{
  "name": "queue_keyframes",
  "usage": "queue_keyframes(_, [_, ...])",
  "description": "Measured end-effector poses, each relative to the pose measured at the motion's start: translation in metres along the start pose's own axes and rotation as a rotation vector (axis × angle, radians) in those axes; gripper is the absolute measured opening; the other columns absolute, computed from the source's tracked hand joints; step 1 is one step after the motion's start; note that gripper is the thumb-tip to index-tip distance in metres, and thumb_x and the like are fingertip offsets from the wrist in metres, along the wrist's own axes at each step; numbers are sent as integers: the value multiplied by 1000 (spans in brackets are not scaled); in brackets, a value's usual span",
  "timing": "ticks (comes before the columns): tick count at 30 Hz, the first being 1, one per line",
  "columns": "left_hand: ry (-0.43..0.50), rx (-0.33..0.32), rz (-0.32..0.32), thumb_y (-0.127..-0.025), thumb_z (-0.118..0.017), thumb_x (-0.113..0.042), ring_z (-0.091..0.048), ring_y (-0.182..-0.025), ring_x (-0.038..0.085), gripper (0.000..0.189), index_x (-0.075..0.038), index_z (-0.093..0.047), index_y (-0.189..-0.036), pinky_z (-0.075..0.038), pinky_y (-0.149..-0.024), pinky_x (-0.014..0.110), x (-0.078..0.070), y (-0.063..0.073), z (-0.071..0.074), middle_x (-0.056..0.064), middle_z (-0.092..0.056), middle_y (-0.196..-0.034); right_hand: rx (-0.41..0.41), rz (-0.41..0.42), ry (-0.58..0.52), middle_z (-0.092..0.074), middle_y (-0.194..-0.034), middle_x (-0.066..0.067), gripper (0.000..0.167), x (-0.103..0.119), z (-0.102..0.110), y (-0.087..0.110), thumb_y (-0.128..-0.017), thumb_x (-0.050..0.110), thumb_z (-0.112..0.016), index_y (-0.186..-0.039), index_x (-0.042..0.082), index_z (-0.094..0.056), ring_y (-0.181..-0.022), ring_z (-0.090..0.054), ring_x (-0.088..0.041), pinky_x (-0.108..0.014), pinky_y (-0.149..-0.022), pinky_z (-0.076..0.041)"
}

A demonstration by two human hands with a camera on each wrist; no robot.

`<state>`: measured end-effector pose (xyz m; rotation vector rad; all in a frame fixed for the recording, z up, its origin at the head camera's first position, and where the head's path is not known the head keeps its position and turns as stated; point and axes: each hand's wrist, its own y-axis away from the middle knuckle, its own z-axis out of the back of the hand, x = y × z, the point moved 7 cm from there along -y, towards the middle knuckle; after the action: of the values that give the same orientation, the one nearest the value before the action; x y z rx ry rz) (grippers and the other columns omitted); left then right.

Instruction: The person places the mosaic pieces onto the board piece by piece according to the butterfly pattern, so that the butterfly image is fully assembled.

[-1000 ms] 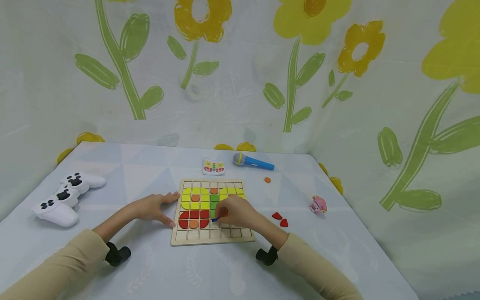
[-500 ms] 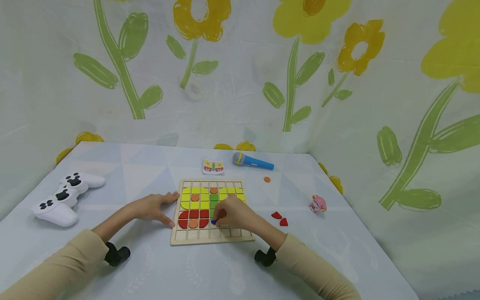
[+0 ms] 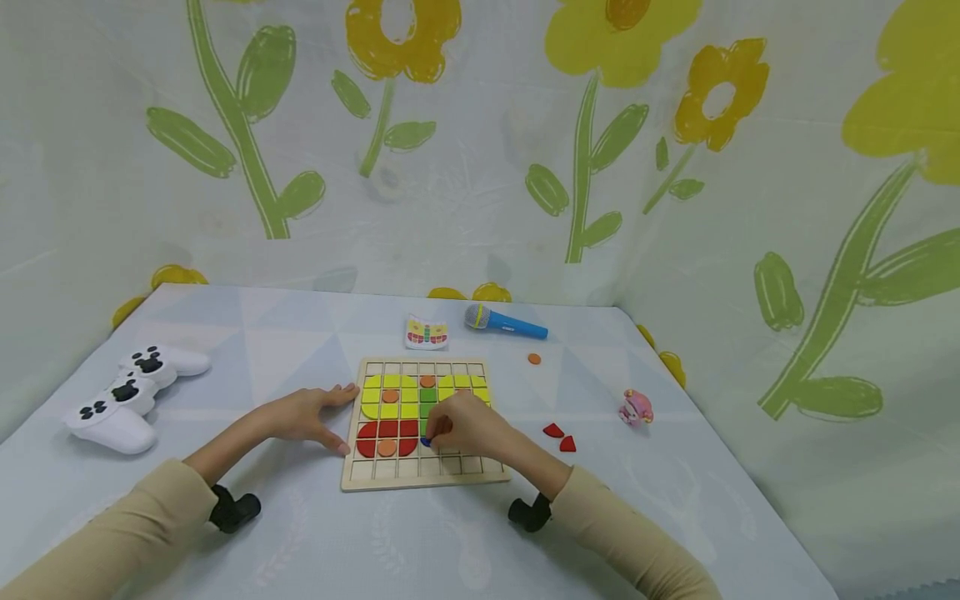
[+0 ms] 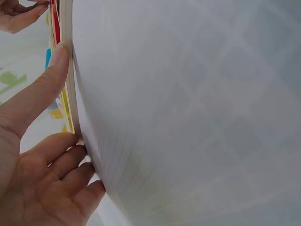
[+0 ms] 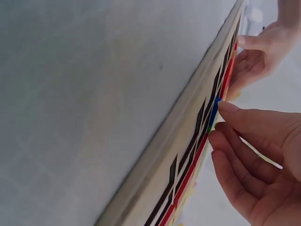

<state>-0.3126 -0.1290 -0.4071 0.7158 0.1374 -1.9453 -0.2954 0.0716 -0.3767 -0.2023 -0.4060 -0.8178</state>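
A wooden grid board (image 3: 382, 473) lies on the table with flat coloured pieces in its cells. My left hand (image 3: 303, 415) rests along the board's left side, its thumb and fairly straight fingertips touching the edge, as the left wrist view shows. Over the board's middle, my right hand (image 3: 472, 423) pinches a small blue piece (image 5: 214, 113) right at the surface, just below the column of green pieces (image 3: 427, 397). To the left are yellow pieces (image 3: 370, 398) above red pieces (image 3: 388, 428), with orange discs (image 3: 387, 447) among them. My right hand covers part of the board's right half.
Behind the board lie a pattern card (image 3: 427, 333) and a blue toy microphone (image 3: 513, 325). An orange disc (image 3: 534, 359), two red pieces (image 3: 553, 431) and a pink figurine (image 3: 637, 407) are to the right. White game controllers (image 3: 123, 417) lie at the left.
The blue piece in my right fingers has turned from edge-on and settled slightly leftward at its cell. My left hand stays at the board's edge.
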Motion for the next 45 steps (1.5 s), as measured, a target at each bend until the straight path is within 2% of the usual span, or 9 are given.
queue_keyframes(5, [-3,-3,2,-67,-86,-39,-23,-138,47,104,3,-34,-147,-26,-105,63,1,-1,0,30,-29,-149,-5,-19,-10,-64,-73,12,7,-6,9,7,-81,9,-79,-86,11,-75,-69,-55,-4,-14,-65,-48])
queue_keyframes(10, [-5,-5,9,-67,-86,-39,-24,-138,47,103,2,-35,-147,-26,-105,62,1,-1,0,29,-29,-150,-50,-74,23,-67,-80,9,6,-25,24,16,-83,13,-77,-89,12,-75,-76,-58,-9,-18,-69,-49])
queue_keyframes(15, [-16,-7,19,-67,-86,-39,-24,-138,47,103,2,-35,-147,-26,-105,62,2,-1,-1,29,-29,-150,-82,-171,73,-70,-90,4,12,-57,43,26,-83,15,-77,-94,12,-75,-87,-61,-17,-25,-73,-50])
queue_keyframes(19, [-10,-4,19,-67,-86,-40,-24,-138,47,104,2,-34,-147,-26,-105,62,2,-2,-1,29,-29,-150,-106,-217,107,-70,-93,0,16,-87,59,30,-82,13,-78,-97,10,-74,-91,-63,-22,-31,-75,-52])
queue_keyframes(25, [-3,1,17,-67,-86,-41,-23,-138,48,105,2,-33,-147,-26,-106,62,3,-2,-1,30,-28,-150,-124,-299,119,-69,-97,-5,19,-132,77,32,-82,10,-77,-101,7,-74,-95,-63,-25,-34,-79,-53])
queue_keyframes(30, [0,0,18,-67,-86,-41,-23,-138,47,105,2,-33,-147,-25,-106,62,2,-2,-1,30,-28,-150,-135,-384,106,-69,-104,-10,21,-160,87,31,-83,9,-75,-104,4,-73,-97,-63,-27,-37,-79,-54])
queue_keyframes(34, [2,1,14,-68,-86,-41,-23,-138,48,105,3,-33,-147,-25,-106,62,0,-1,-1,30,-27,-150,-129,-416,80,-68,-105,-11,17,-172,89,34,-84,8,-75,-100,4,-73,-93,-62,-26,-35,-77,-54])
queue_keyframes(39, [-2,5,22,-68,-86,-41,-23,-138,48,105,2,-33,-148,-26,-105,62,0,-1,-1,31,-27,-150,-81,-440,12,-66,-91,-5,12,-176,87,45,-85,9,-74,-95,5,-73,-84,-58,-21,-31,-71,-53])
queue_keyframes(45, [-7,8,28,-68,-86,-41,-23,-138,49,105,1,-33,-148,-27,-105,63,1,0,0,31,-28,-149,-25,-390,-33,-66,-85,-1,9,-172,85,65,-85,9,-74,-93,6,-72,-80,-58,-18,-29,-68,-52])
